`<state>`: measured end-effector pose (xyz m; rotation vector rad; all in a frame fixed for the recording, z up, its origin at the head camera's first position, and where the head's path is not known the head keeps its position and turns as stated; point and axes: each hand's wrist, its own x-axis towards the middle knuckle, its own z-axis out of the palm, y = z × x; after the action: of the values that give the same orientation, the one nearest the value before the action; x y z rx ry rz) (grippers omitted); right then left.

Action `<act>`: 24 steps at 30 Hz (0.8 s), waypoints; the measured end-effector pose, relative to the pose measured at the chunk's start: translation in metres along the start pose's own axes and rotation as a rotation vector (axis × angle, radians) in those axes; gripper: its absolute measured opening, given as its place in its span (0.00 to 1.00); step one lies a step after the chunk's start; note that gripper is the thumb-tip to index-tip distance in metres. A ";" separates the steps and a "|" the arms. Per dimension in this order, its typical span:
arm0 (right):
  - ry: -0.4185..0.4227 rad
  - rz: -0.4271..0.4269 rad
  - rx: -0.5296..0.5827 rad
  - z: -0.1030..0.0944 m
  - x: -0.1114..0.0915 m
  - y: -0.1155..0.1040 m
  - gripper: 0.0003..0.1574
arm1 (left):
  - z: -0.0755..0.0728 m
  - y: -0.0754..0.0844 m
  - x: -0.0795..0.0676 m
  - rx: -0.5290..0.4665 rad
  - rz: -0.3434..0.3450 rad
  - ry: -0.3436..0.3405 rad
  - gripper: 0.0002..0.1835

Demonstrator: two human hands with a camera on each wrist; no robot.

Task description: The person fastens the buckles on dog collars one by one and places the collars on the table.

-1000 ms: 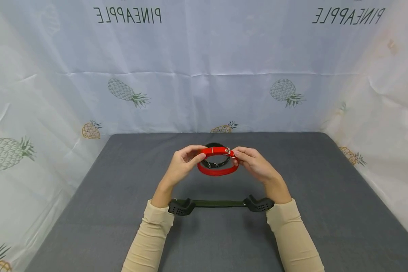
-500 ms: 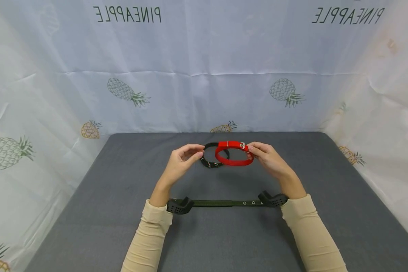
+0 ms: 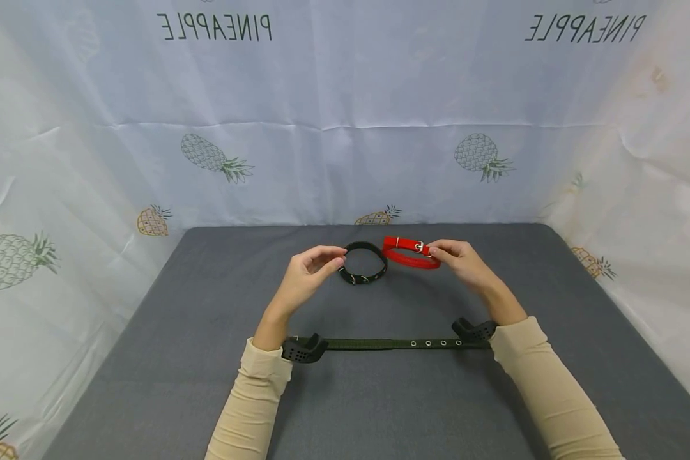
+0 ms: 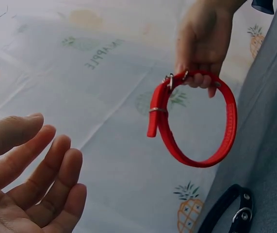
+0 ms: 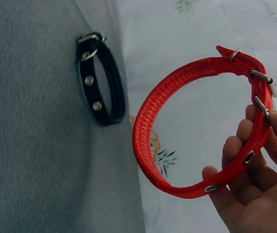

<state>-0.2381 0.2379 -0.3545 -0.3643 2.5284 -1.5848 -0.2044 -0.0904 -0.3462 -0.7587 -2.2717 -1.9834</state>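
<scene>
A red collar [image 3: 411,260], buckled into a loop, is held up by my right hand [image 3: 462,265]. Thumb and fingers pinch it beside the metal buckle, as the right wrist view shows with the collar [image 5: 150,131] hanging out from the hand [image 5: 262,194]. My left hand [image 3: 307,275] is raised on the left, holding nothing; its loosely bent fingers [image 4: 56,179] are apart from the red collar [image 4: 230,116]. Behind them on the table lies a black collar [image 3: 363,279], also fastened in a loop, with metal eyelets along it.
A dark green strap collar [image 3: 368,344] with eyelets lies straight across the grey table [image 3: 356,409], nearer to me; wrist devices partly cover its ends. A white pineapple-print cloth [image 3: 345,172] rises behind the table and at both sides.
My right hand has carried the red collar to the right, away from the left hand, which has let go of it. The black collar now shows whole. The left hand has hardly moved.
</scene>
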 end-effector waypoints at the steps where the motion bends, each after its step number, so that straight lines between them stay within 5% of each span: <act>1: -0.001 0.003 -0.014 -0.001 0.001 0.000 0.25 | 0.000 0.000 0.000 -0.002 -0.002 -0.001 0.14; 13: -0.009 -0.088 -0.268 -0.005 0.012 0.016 0.18 | -0.002 0.001 -0.002 0.003 0.001 -0.017 0.15; 24: 0.067 -0.139 -0.346 -0.005 0.020 0.031 0.15 | -0.003 0.003 -0.002 0.009 -0.029 -0.017 0.14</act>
<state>-0.2626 0.2497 -0.3800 -0.5437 2.8889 -1.2109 -0.2021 -0.0933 -0.3434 -0.7493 -2.3123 -1.9854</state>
